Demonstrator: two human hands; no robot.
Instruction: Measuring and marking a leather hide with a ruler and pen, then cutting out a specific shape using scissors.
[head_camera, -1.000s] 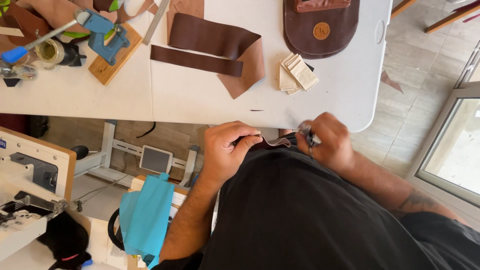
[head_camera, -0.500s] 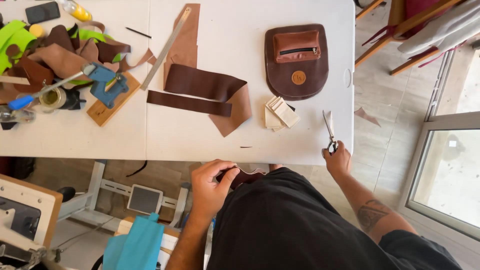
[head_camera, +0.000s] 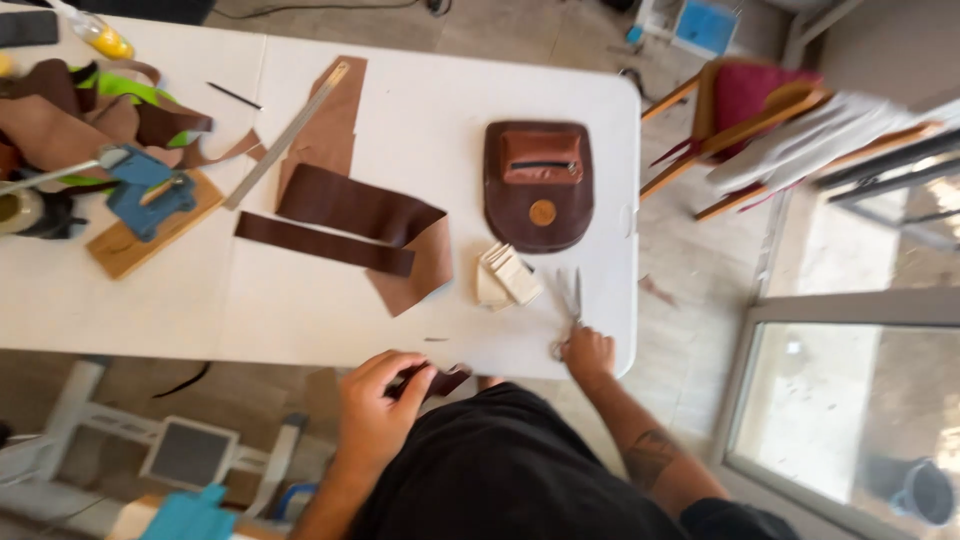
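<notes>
My left hand grips a small dark brown leather piece just off the near edge of the white table. My right hand rests at the table's near right corner with its fingers around the handles of metal scissors, whose blades lie on the tabletop pointing away from me. A brown leather pouch with a zip pocket and a round button lies beyond the scissors. Small folded cream pieces sit just left of the blades.
Long brown leather strips and a metal ruler lie mid-table. A wooden block with a blue tool, leather scraps and tape crowd the left end. Wooden chairs stand to the right, a glass door beyond.
My right hand has carried the scissors from my lap up to the table and laid them down near the right corner. My left hand has stayed at the table's edge with the leather piece.
</notes>
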